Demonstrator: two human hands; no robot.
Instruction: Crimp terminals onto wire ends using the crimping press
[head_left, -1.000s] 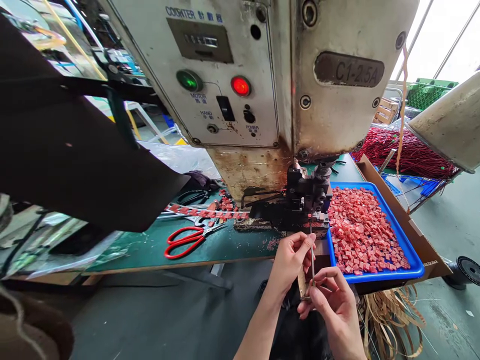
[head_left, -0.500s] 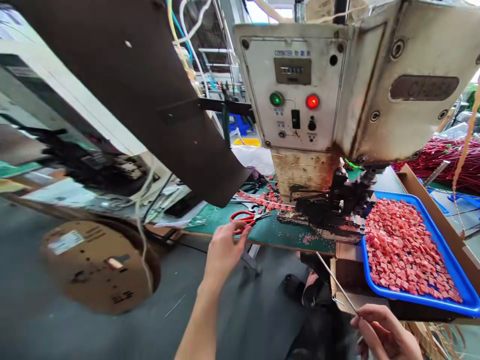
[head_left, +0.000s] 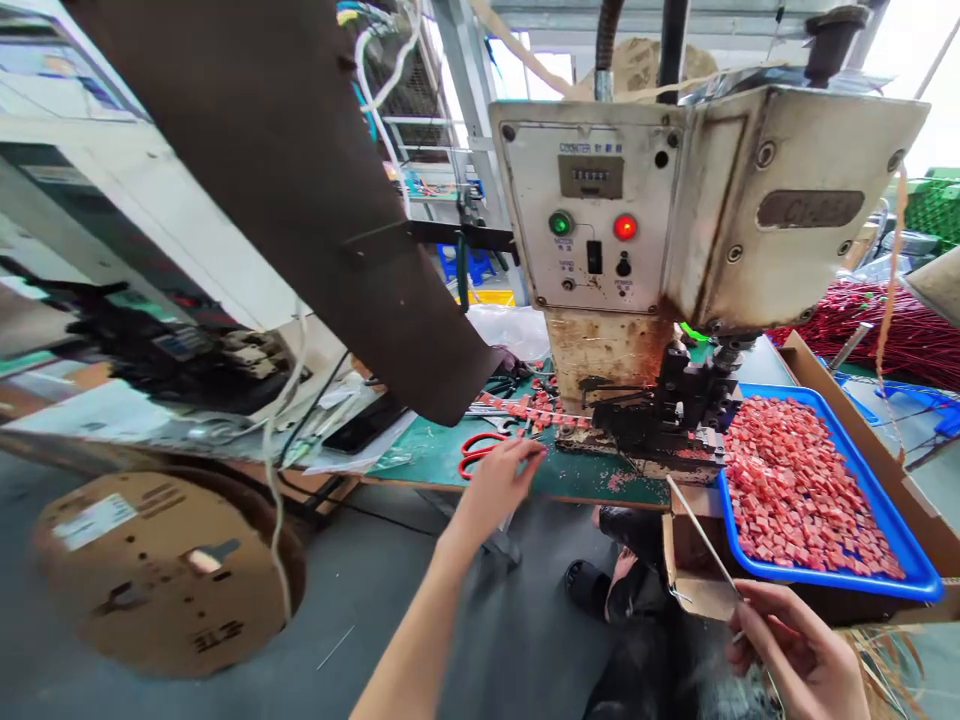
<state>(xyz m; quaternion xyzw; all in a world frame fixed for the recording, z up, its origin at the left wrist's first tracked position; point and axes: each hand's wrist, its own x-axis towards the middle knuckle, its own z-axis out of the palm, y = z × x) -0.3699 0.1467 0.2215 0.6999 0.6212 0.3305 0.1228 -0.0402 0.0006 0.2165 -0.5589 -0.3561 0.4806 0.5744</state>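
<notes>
The person's R hand (head_left: pixel 799 645), low in front of the machine (head_left: pixel 660 250) & toward its R side, pinched a thin rod (head_left: pixel 705 541) btw thumb & fingers; its free tip slanted up twd the machine's base. Rod looked light, stiff, prob. smooth & apt to roll, so best held near one end, thumb vs. index. L hand (head_left: pixel 491 490) was at the machine's L front, fingers fairly close together by a red-handled tool (head_left: pixel 484 436) on the desk (head_left: pixel 427 450); couldn't tell if they gripped anything. Tool looked rigid, tough, a bit heavier; best taken by its loops. R of the machine, a blue tray (head_left: pixel 840 579) bore pink-red pieces (head_left: pixel 810 490), prob. light.
</notes>
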